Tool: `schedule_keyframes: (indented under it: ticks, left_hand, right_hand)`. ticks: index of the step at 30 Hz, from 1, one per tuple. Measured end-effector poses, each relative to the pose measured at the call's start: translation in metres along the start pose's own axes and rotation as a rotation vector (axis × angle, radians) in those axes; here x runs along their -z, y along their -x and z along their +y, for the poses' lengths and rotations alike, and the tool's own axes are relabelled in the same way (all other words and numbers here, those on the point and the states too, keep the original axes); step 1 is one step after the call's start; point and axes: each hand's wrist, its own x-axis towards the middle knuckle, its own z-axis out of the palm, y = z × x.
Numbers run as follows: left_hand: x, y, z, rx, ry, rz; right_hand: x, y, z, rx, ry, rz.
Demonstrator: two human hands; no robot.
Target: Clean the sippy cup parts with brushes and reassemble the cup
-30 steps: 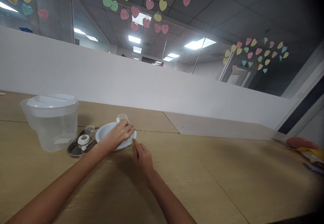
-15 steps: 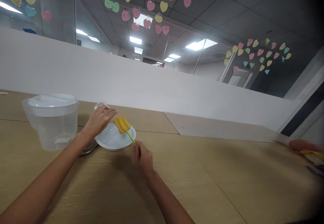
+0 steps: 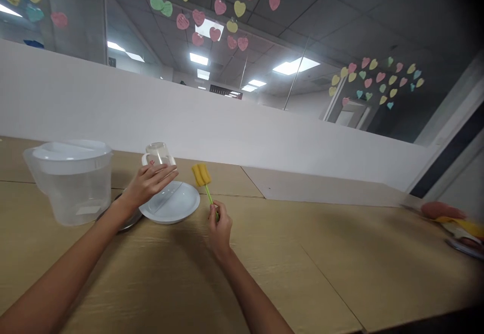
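My left hand [image 3: 150, 183] is closed around a clear glass mug [image 3: 157, 153], which appears upside down with its base up. Fingers cover its lower part, and a small red mark shows on it. Lower right of that hand sits a white dish [image 3: 177, 204] with a dividing line across it. My right hand [image 3: 220, 223] grips the thin green handle of a sponge brush [image 3: 201, 174]. Its yellow foam head points up, beyond the dish's right edge and apart from the mug.
A clear plastic pitcher [image 3: 81, 193] with a white lid stands at left. A round metal item [image 3: 130, 222] lies partly under my left forearm and the dish. Blurred reddish and yellow items [image 3: 449, 218] sit at far right. A low white wall [image 3: 227, 130] borders the wooden table.
My right hand has drawn the sponge brush rightward, away from the dish and my left hand. The glass mug now shows more above my left fingers. The view has shifted slightly.
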Motion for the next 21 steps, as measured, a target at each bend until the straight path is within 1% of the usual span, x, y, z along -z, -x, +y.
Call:
schedule_keyframes:
  ticks: [3, 5, 7, 9, 10, 12, 14, 17, 19, 21]
  left_hand:
    - [-0.002, 0.001, 0.003, 0.052, 0.048, -0.033]
    - [0.003, -0.007, 0.009, 0.173, 0.085, -0.035]
    - [0.014, -0.020, 0.016, 0.360, 0.126, -0.006]
    - [0.030, -0.036, 0.021, 0.567, 0.207, 0.013]
    - [0.038, -0.043, 0.023, 0.649, 0.277, -0.011]
    - [0.055, -0.054, 0.029, 0.732, 0.459, -0.131]
    - [0.067, -0.060, 0.037, 0.720, 0.628, -0.304]
    - [0.074, -0.061, 0.052, 0.608, 0.772, -0.543]
    - [0.072, -0.059, 0.063, 0.519, 0.801, -0.632]
    - [0.066, -0.056, 0.071, 0.446, 0.793, -0.671]
  right_hand:
    - [-0.001, 0.000, 0.000, -0.022, -0.011, -0.026]
    - [-0.001, -0.001, 0.002, -0.063, -0.030, -0.025]
    - [-0.002, -0.003, 0.005, -0.130, -0.058, -0.019]
    - [-0.004, -0.006, 0.011, -0.215, -0.079, -0.011]
    - [-0.005, -0.007, 0.015, -0.262, -0.080, -0.012]
    - [-0.007, -0.008, 0.022, -0.338, -0.047, -0.047]
    - [-0.009, -0.008, 0.029, -0.385, 0.027, -0.145]
    - [-0.011, -0.005, 0.034, -0.404, 0.122, -0.279]
    - [-0.011, -0.002, 0.033, -0.374, 0.181, -0.329]
    - [-0.010, 0.000, 0.031, -0.312, 0.248, -0.373]
